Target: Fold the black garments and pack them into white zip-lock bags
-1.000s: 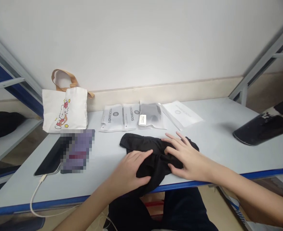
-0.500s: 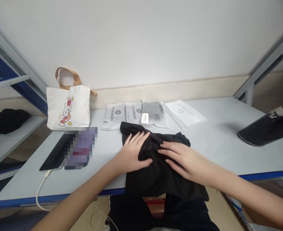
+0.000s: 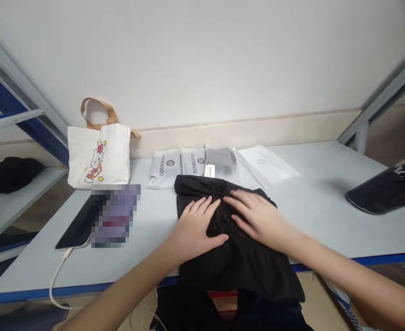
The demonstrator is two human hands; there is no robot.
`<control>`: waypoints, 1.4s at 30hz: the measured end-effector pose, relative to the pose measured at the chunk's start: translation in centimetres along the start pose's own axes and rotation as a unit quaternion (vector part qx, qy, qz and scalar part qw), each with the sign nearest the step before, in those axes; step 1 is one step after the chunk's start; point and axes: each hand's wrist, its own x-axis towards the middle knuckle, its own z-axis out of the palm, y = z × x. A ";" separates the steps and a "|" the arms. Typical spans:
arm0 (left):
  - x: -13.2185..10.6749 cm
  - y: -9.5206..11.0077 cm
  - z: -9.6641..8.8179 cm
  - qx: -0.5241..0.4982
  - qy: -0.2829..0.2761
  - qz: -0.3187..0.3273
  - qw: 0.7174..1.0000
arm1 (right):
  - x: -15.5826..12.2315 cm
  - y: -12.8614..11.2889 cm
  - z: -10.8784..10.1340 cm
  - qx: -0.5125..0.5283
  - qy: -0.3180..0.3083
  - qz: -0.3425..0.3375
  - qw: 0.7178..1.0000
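A piece of black cloth (image 3: 236,266) lies on the desk in front of me, partly bunched at its far side and hanging over the near edge. My left hand (image 3: 197,227) rests on its left part, fingers stretched out and thumb pointing right. On the right part lies my right hand (image 3: 257,214), palm down with the fingers extended. Both hands press on the cloth without gripping it. Just behind the cloth are several clear pouches, among them a pouch with dark contents (image 3: 221,158) whose lower part the cloth covers.
On the left stand a white tote bag (image 3: 99,156) and a phone (image 3: 80,225) with a white cable (image 3: 52,280). Beside the phone, a purple item (image 3: 119,216) is pixelated. A flat white pouch (image 3: 269,163) lies at the back right. A dark cylinder (image 3: 385,188) stands far right.
My right hand has shifted toward the far side of the cloth, and my left hand has moved slightly right and nearer. The cloth's far part now overlaps the dark pouch's lower edge.
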 end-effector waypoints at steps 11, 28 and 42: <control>1.2 0.4 0.2 -0.053 0.100 -0.105 0.988 | -0.3 0.4 -0.8 0.015 0.141 0.058 0.988; -3.3 -1.5 -2.2 0.114 0.039 0.019 0.993 | -1.0 1.5 0.3 0.127 -0.105 0.092 0.982; -4.1 -5.0 -4.0 0.119 0.098 -0.095 0.984 | -1.8 2.2 -0.2 0.162 0.074 0.131 0.975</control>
